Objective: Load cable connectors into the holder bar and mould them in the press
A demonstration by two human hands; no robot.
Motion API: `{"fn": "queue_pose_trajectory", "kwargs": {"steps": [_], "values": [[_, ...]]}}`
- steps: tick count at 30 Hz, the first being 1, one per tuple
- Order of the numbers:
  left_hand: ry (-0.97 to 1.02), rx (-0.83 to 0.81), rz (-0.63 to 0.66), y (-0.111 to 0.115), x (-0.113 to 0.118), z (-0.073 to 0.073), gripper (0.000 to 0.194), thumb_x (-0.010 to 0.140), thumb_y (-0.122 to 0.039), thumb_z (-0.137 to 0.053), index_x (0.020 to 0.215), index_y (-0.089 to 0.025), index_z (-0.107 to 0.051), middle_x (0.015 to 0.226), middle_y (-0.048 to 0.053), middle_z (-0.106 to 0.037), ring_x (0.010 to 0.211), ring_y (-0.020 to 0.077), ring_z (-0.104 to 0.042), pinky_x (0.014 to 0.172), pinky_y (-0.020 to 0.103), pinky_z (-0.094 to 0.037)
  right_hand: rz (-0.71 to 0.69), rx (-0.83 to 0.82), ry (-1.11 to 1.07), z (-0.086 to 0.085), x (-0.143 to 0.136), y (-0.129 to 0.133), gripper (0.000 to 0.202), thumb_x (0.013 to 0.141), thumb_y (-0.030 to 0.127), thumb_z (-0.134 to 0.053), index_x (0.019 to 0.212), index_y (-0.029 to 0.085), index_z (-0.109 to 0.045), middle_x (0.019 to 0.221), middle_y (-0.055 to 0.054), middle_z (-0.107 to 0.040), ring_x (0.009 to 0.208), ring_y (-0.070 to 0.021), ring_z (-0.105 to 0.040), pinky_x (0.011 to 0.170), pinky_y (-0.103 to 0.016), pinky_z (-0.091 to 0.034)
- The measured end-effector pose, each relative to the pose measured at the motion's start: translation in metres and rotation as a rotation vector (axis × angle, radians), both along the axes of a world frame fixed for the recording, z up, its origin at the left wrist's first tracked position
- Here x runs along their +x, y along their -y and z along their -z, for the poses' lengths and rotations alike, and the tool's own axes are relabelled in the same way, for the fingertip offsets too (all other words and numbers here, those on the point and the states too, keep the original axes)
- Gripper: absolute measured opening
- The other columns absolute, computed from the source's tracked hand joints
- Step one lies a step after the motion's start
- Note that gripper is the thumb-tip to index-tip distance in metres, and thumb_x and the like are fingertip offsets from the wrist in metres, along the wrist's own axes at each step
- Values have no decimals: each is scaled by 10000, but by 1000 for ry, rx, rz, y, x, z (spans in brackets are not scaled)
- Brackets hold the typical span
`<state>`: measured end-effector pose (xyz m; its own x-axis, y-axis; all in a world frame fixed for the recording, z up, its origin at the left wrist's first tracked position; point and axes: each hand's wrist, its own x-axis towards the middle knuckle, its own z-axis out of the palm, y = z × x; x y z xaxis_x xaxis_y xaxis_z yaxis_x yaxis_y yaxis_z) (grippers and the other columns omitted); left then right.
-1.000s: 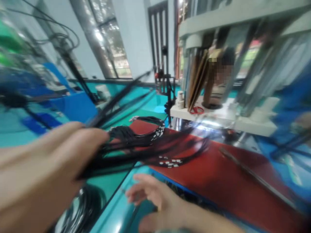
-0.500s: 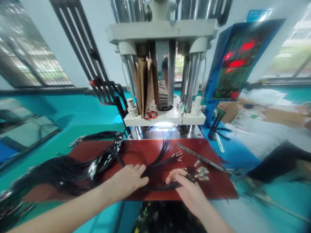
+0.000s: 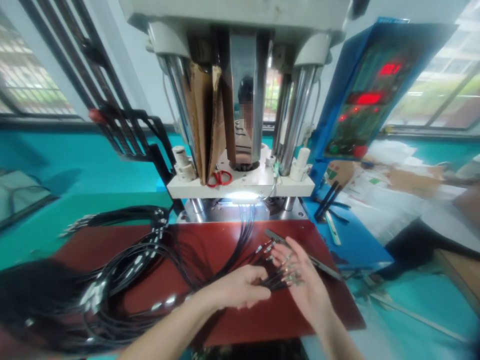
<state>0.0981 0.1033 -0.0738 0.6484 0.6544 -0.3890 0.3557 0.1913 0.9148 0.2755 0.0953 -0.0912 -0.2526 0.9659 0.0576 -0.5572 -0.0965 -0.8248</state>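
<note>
My left hand (image 3: 243,287) is closed around a bundle of black cables (image 3: 275,280) above the red-brown board (image 3: 221,320). The bundle's metal-tipped ends stick out to the right, against the palm of my right hand (image 3: 309,285). That hand is open, its fingers stretched out and slightly apart beside the tips. Another group of black cables (image 3: 240,245) runs from under the lit press (image 3: 240,187) towards my left hand. A large coil of black cables with white labels (image 3: 138,260) lies on the board's left side.
A metal bar (image 3: 324,267) lies slantwise on the board behind my right hand. Red-handled scissors (image 3: 220,178) and cardboard (image 3: 210,125) rest on the press plate. At right stand a blue control box (image 3: 360,95) with red displays and a blue surface (image 3: 356,245) holding tools.
My left hand has moved right, to the cable bundle near the tips. My right hand has opened and shifted slightly up and right, from gripping the bundle. The camera view has shifted.
</note>
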Motion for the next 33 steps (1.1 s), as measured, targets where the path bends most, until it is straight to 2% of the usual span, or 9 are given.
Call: {"fn": "queue_pose_trajectory", "kwargs": {"steps": [4, 8, 14, 19, 21, 23, 27, 30, 33], "values": [[-24, -36, -49, -7, 5, 4, 134, 688, -261, -543, 758, -173, -471, 528, -49, -512, 368, 59, -418, 329, 147, -292, -23, 49, 322, -15, 11, -15, 352, 858, 399, -444, 1150, 234, -550, 1243, -80, -527, 1174, -229, -437, 1036, -428, -259], [58, -14, -38, -15, 28, -2, 166, 724, -310, -515, 738, -145, -510, 554, -23, -538, 372, 62, -457, 338, 155, -323, -73, 151, 623, -27, 5, -19, 377, 846, 442, -444, 1134, 236, -575, 1225, -69, -540, 1165, -240, -443, 1020, -451, -288], [203, -64, -64, -21, 56, 16, 343, 740, -461, -510, 757, -120, -541, 608, 15, -579, 381, 68, -483, 341, 170, -349, -80, 86, 600, -24, 2, -18, 400, 808, 456, -490, 1142, 247, -559, 1250, -76, -509, 1120, -252, -487, 811, -376, -499], [339, -65, -170, -18, 50, 16, 290, 745, -419, -542, 744, -133, -495, 559, -17, -538, 312, 27, -368, 299, 152, -220, -52, 108, 727, -18, 24, -26, 418, 865, 434, -376, 1212, 229, -486, 1238, -83, -523, 1125, -216, -489, 911, -395, -426], [457, -83, -253, -19, 43, 10, 207, 726, -325, -571, 765, -145, -476, 567, -35, -523, 318, 16, -347, 311, 149, -202, 22, 216, 1005, -15, 45, -30, 422, 868, 362, -379, 1243, 177, -443, 1252, -104, -506, 1147, -207, -464, 984, -403, -350], [520, -86, -309, -21, 37, 7, 176, 679, -236, -595, 775, -148, -477, 576, -43, -516, 332, 12, -347, 325, 147, -214, 61, 361, 1437, -12, 65, -30, 428, 813, 242, -456, 1223, 120, -454, 1246, -143, -497, 1147, -248, -450, 984, -429, -331], [437, -34, -329, -24, 34, 8, 125, 678, -216, -566, 730, -145, -479, 534, -35, -507, 336, 30, -363, 323, 153, -231, 77, 514, 2142, -6, 80, -17, 399, 707, 14, -389, 1067, 82, -548, 996, -176, -581, 939, -300, -535, 771, -417, -423], [389, 67, -382, -24, 35, 10, 142, 689, -226, -560, 778, -150, -479, 557, -42, -505, 340, 30, -367, 327, 152, -245, 14, 468, 2140, -6, 73, -7, 329, 675, 36, -396, 958, 117, -543, 900, -133, -580, 838, -256, -554, 698, -345, -410], [363, 168, -388, -22, 36, 9, 179, 679, -224, -578, 821, -154, -495, 596, -51, -481, 357, 28, -382, 346, 155, -282, -76, 329, 1808, -7, 69, -3, 202, 695, 103, -390, 847, 177, -501, 812, -48, -582, 751, -182, -560, 647, -276, -394]]}}
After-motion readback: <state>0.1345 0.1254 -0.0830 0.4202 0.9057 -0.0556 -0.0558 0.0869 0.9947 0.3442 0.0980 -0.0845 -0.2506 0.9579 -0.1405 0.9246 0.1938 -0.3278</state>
